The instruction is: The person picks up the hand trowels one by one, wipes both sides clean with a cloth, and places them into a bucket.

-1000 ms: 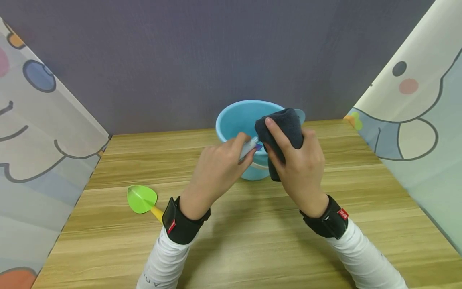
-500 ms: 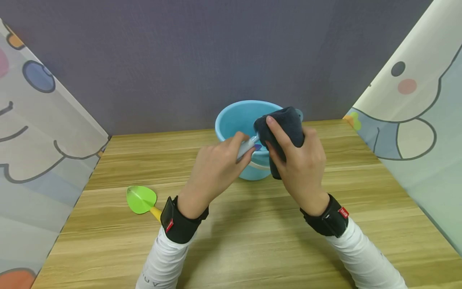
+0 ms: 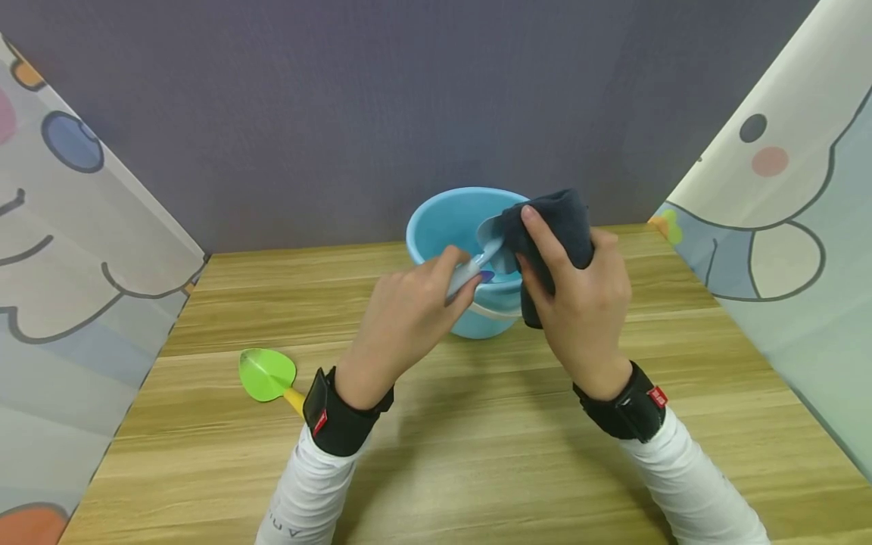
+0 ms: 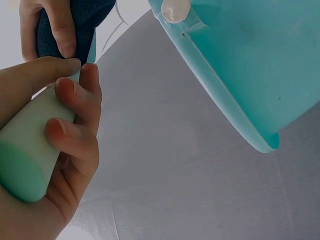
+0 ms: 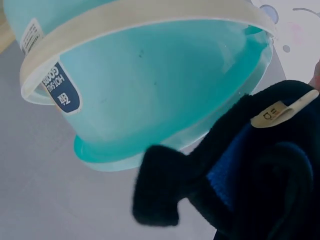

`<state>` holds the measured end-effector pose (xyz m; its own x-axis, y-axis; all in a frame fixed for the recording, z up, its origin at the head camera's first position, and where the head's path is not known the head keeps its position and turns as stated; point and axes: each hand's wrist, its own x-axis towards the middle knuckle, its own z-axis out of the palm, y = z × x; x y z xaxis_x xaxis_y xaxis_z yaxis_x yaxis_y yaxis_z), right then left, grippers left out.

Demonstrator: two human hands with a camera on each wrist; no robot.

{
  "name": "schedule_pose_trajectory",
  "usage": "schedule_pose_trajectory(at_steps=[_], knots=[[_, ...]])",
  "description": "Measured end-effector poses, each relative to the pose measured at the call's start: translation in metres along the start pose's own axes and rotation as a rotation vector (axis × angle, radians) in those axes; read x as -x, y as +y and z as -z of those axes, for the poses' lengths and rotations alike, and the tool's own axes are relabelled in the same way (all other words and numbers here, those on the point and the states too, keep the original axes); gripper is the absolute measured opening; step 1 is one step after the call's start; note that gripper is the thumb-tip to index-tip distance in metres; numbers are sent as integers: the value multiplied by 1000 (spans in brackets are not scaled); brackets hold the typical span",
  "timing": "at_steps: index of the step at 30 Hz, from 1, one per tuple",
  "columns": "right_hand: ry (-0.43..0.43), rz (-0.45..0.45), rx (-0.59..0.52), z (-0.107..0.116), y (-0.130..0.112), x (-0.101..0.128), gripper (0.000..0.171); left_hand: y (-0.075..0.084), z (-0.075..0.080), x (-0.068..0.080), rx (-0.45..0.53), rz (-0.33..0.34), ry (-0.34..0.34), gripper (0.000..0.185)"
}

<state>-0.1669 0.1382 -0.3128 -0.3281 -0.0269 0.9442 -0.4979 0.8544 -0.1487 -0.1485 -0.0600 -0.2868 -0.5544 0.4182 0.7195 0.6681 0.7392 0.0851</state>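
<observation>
My left hand (image 3: 462,278) grips the pale handle (image 4: 31,142) of a toy scoop, which has a green end cap. The scoop's light blue blade (image 3: 492,233) points up over the rim of a blue bucket (image 3: 441,219). My right hand (image 3: 540,253) holds a dark navy cloth (image 3: 560,214) wrapped against the blade's right side, thumb in front. In the left wrist view the cloth (image 4: 75,15) sits just above my left fingers (image 4: 75,107). The right wrist view shows the cloth (image 5: 260,170) close in front of the bucket (image 5: 150,90).
A green toy shovel (image 3: 267,375) with a yellow handle lies on the wooden table (image 3: 477,454) at the left. Cartoon-printed screens stand at both sides, and a dark wall stands behind the bucket.
My right hand has slid the cloth up and to the right along the scoop, uncovering the light blue blade. The left hand has stayed nearly still.
</observation>
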Motion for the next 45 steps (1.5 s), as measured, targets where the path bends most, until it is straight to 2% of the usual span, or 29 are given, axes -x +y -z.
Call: schedule_pose_trajectory(at_steps=[9,18,30,34,37,41,43,45], knots=[[31,-31,12,1,6,-3,43,0,0,1,1,27,-12,20],[38,-67,5,4,11,-6,44,1,3,1,16,112,-51,23],[-14,-126,41,11,17,-11,47,-9,4,1,18,182,-87,22],[-21,-125,36,11,16,-10,47,-14,3,0,31,233,-112,22],[-30,-122,25,11,15,-10,47,-18,0,-4,48,312,-162,21],[-36,-126,6,11,14,-10,48,-25,-10,-20,62,413,-263,18],[-43,-120,0,11,14,-10,48,-29,-18,-30,58,442,-318,12],[-54,-107,-6,11,13,-9,48,-32,-25,-41,35,459,-380,17]])
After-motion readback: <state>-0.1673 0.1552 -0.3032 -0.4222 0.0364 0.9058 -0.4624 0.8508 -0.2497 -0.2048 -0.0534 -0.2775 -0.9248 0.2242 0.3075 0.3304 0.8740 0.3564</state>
